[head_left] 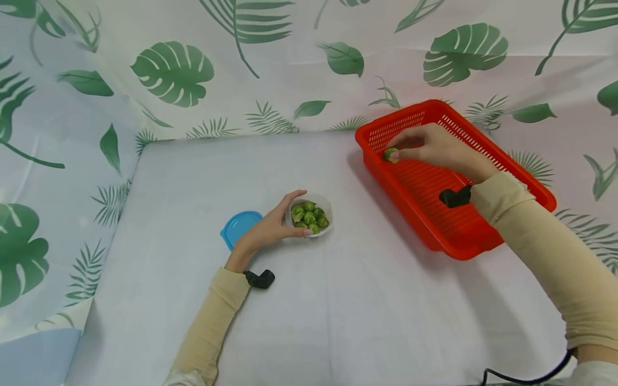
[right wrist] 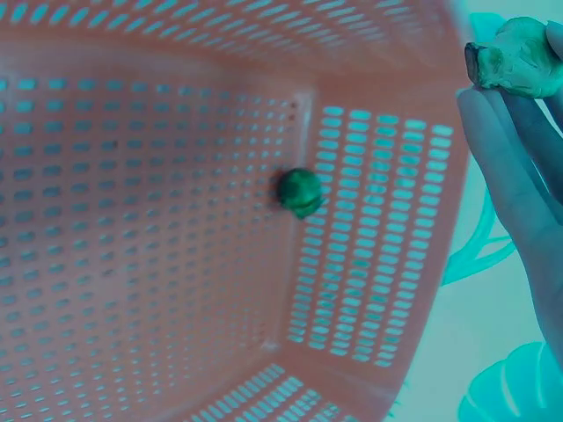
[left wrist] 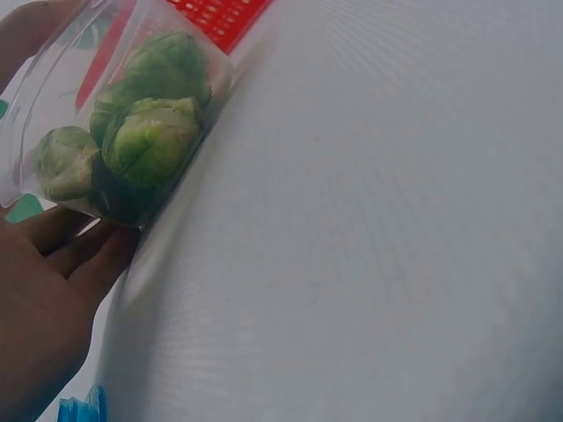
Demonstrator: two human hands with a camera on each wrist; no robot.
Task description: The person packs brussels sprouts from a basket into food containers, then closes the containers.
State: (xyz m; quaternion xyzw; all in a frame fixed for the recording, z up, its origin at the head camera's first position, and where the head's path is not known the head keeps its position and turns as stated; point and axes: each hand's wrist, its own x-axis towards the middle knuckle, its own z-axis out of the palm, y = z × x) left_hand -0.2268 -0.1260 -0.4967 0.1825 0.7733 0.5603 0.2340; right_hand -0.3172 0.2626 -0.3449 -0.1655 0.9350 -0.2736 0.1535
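Note:
My left hand [head_left: 270, 230] holds a small clear plastic container [head_left: 329, 212] on the table, thumb and fingers spread round its sides. Several green Brussels sprouts [head_left: 309, 217] fill it; through its wall they show close up in the left wrist view. Over the far left part of a red perforated basket [head_left: 410, 209], my right hand [head_left: 436, 147] pinches one Brussels sprout [head_left: 390, 155] between thumb and fingers. The cut stem of this held sprout [right wrist: 519, 61] faces the basket side in the right wrist view. Another sprout [right wrist: 300, 192] lies inside the basket against an end wall.
A blue lid [head_left: 237, 228] lies on the white-covered table [head_left: 299, 311], partly behind my left wrist. Leaf-patterned sheeting [head_left: 289, 64] hangs at the back and left. A black cable [head_left: 526, 380] runs from the right sleeve near the front edge.

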